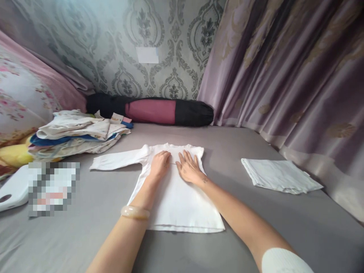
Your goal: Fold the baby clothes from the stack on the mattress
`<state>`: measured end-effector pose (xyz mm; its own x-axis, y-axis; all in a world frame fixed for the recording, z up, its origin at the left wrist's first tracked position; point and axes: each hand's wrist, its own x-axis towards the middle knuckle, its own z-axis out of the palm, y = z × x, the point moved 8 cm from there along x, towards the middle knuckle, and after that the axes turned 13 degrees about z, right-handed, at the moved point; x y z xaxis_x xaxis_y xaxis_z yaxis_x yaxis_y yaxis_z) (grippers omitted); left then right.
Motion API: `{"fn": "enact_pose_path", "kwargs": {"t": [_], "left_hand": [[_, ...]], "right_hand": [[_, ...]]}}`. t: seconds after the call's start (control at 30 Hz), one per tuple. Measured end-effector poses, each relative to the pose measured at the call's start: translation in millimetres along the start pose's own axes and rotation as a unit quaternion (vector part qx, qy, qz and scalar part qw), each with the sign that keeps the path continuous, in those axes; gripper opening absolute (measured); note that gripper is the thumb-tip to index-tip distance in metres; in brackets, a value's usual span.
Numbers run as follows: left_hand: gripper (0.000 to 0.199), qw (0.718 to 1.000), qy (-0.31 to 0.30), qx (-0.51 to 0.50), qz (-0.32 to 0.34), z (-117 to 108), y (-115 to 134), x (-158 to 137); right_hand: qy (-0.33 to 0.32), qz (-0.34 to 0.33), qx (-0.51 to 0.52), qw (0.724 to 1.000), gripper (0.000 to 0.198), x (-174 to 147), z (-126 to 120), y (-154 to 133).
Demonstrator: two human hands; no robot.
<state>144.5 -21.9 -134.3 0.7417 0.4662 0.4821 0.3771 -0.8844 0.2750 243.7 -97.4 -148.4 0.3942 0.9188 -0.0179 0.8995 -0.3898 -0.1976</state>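
Observation:
A white long-sleeved shirt (182,204) lies spread on the grey bed sheet, its collar away from me and its hem near. One sleeve (119,159) stretches out to the left; no sleeve sticks out on the right side. My left hand (160,163), with a pale bangle on the forearm, is at the upper chest, fingers curled together on the fabric. A short crease or edge runs from it toward my right hand (189,167), which presses flat on the chest with fingers spread.
A folded pale garment (280,176) lies at the right. Stacked clothes (82,132) sit at the left, behind a white device (15,187) and a blurred-out item (54,189). A black and maroon roll (150,110) lies along the wall; curtains (256,64) hang at the right.

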Motion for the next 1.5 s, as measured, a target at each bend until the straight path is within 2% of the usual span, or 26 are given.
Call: {"fn": "enact_pose_path", "kwargs": {"t": [0.27, 0.43, 0.57, 0.67, 0.77, 0.93, 1.1, 1.37, 1.5], "left_hand": [[0.025, 1.0, 0.002, -0.007, 0.011, -1.8, 6.1, -0.5], [0.024, 1.0, 0.001, -0.011, 0.015, 3.5, 4.3, -0.1], [0.025, 1.0, -0.007, -0.019, 0.019, 6.7, 6.9, 0.7], [0.026, 0.999, -0.013, -0.023, 0.028, 8.8, 10.8, 1.2], [0.029, 0.999, -0.022, -0.016, 0.028, 13.0, 14.3, 1.0], [0.039, 0.996, -0.09, 0.027, -0.003, 26.2, 19.9, -2.2], [0.048, 0.988, -0.135, 0.073, -0.035, 28.4, 24.1, -4.8], [0.057, 0.984, -0.141, 0.08, -0.071, 27.1, 18.3, -6.5], [0.054, 0.99, -0.102, 0.074, -0.063, 26.4, 15.8, -7.4]], "right_hand": [[0.05, 0.066, -0.035, 0.996, 0.061, 0.1, -7.4, 33.1], [0.023, 0.136, -0.048, 0.989, 0.062, 2.1, -10.6, 68.7], [-0.004, 0.149, -0.054, 0.987, 0.062, 2.9, -13.6, 84.9], [-0.018, 0.161, -0.074, 0.984, 0.062, 4.6, -16.1, 82.9], [-0.01, 0.156, -0.089, 0.984, 0.063, 10.2, -19.7, 68.0], [-0.003, 0.127, -0.037, 0.991, 0.063, 25.4, -16.0, 40.9], [-0.006, 0.147, -0.031, 0.989, 0.064, 34.1, -5.2, 43.0], [-0.005, 0.145, -0.033, 0.989, 0.064, 33.3, -1.8, 45.3], [-0.011, 0.145, -0.036, 0.989, 0.064, 33.5, -3.4, 44.7]]}}
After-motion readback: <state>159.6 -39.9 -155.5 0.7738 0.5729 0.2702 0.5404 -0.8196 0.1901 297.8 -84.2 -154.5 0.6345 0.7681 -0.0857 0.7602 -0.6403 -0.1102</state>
